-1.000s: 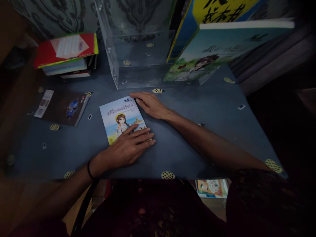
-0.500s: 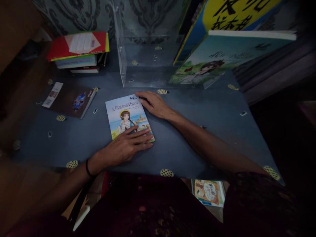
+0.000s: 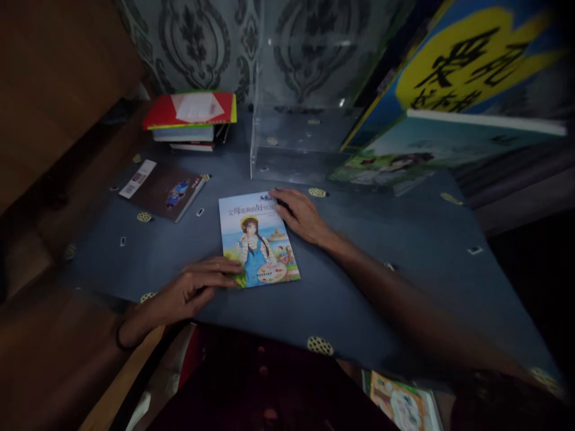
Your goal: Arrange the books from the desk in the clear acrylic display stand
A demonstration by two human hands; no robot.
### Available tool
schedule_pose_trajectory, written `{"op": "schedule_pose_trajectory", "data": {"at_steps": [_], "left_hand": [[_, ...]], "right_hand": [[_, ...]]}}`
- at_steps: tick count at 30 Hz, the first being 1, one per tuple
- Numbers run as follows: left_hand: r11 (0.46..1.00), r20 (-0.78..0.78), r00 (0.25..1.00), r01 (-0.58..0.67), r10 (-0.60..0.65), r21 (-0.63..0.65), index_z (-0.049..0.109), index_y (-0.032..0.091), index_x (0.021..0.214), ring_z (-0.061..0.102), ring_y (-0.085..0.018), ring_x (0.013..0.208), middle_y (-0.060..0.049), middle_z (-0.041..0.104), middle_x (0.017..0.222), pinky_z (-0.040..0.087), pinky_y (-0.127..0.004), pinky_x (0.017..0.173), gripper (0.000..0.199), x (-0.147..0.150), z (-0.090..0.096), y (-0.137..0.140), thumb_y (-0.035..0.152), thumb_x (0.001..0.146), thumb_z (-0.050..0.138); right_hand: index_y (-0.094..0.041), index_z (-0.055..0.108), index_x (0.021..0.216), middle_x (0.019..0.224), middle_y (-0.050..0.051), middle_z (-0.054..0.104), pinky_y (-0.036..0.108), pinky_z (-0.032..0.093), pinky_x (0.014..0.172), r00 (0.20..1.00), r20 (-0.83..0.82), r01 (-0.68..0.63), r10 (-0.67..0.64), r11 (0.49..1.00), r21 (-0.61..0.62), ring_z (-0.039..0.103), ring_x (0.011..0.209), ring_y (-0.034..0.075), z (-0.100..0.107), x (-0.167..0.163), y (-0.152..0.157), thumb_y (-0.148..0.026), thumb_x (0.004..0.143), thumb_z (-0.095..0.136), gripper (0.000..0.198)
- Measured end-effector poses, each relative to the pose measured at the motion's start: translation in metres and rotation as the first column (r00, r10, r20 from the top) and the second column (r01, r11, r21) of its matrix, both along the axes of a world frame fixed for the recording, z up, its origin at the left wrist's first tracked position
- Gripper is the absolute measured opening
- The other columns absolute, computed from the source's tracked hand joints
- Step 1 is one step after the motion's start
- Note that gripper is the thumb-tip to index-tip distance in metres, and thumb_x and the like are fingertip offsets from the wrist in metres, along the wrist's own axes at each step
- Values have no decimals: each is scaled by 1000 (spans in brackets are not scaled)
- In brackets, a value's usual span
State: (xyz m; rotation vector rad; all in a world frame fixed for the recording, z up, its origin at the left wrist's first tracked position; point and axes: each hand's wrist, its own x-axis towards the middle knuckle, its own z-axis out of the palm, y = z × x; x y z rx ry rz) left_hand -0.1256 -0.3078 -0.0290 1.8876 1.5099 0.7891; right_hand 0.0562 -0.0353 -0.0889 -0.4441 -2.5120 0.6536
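A thin paperback book (image 3: 258, 245) lies face up on the blue patterned table cover, its cover showing a drawn figure in a yellow hat and blue overalls. My left hand (image 3: 191, 290) rests at the book's lower left corner, fingers stretched out and their tips on the cover. At the upper right corner lies my right hand (image 3: 305, 218), fingers extended, touching the corner and right edge. Neither hand grips the book. Some of the printed title is hidden under the right fingertips.
A dark book (image 3: 162, 190) lies to the left. Behind it is a stack of books (image 3: 191, 114) with a red one on top. A clear acrylic stand (image 3: 254, 137) holds large upright books (image 3: 449, 143) at the right. Another book (image 3: 399, 401) sits below the table's front edge.
My left hand has slid left off the middle of the cover to the lower left corner, uncovering the lower picture. My right hand stays at the upper right corner. The view has shifted.
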Motion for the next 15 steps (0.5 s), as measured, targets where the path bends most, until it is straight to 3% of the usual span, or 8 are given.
{"op": "schedule_pose_trajectory", "data": {"at_steps": [2, 4, 6, 8, 11, 15], "left_hand": [[977, -55, 979, -193, 198, 91, 71, 23, 122, 64, -25, 129, -11, 69, 135, 51, -51, 111, 35, -3, -6, 6, 21, 102, 43], [916, -173, 906, -355, 387, 188, 62, 21, 135, 59, -27, 134, -13, 64, 142, 47, -54, 114, 37, -5, -17, 18, 26, 102, 45], [868, -278, 826, -434, 490, 241, 52, 18, 144, 48, -30, 144, -16, 58, 148, 41, -58, 118, 45, -4, -29, 32, 29, 102, 45], [855, -348, 783, -448, 516, 260, 45, 15, 149, 40, -32, 149, -18, 54, 151, 39, -59, 119, 49, 0, -39, 43, 29, 102, 42], [861, -405, 760, -436, 508, 262, 41, 14, 150, 38, -33, 150, -21, 50, 153, 36, -59, 120, 50, 5, -46, 50, 32, 104, 39], [846, -388, 752, -459, 532, 270, 41, 15, 149, 40, -33, 150, -20, 51, 153, 36, -59, 120, 49, 8, -48, 50, 33, 104, 40]], "right_hand": [[-19, 62, 134, 136, 13, 68, 60, 41, 114, 1000, 0, 24, -24, 998, 59, 53, 138, 31, 7, -6, -24, -34, 105, 39, 40], [-16, 61, 136, 145, 16, 61, 61, 36, 118, 999, 38, -40, 35, 991, 130, 47, 144, 31, 17, -13, -57, -30, 105, 38, 41], [-15, 56, 142, 152, 16, 54, 58, 32, 122, 981, 125, -169, 148, 969, 181, 40, 149, 29, 26, -18, -89, -29, 105, 39, 43], [-11, 53, 145, 154, 18, 52, 57, 29, 124, 966, 198, -203, 164, 960, 196, 38, 151, 30, 30, -19, -109, -32, 104, 42, 47], [-9, 50, 148, 156, 20, 49, 61, 27, 124, 960, 273, -115, 60, 975, 192, 36, 151, 33, 24, -8, -107, -36, 104, 43, 52], [-8, 48, 150, 160, 21, 43, 62, 32, 121, 951, 280, 76, -131, 977, 201, 35, 152, 34, 6, 15, -75, -41, 104, 41, 56]]}}
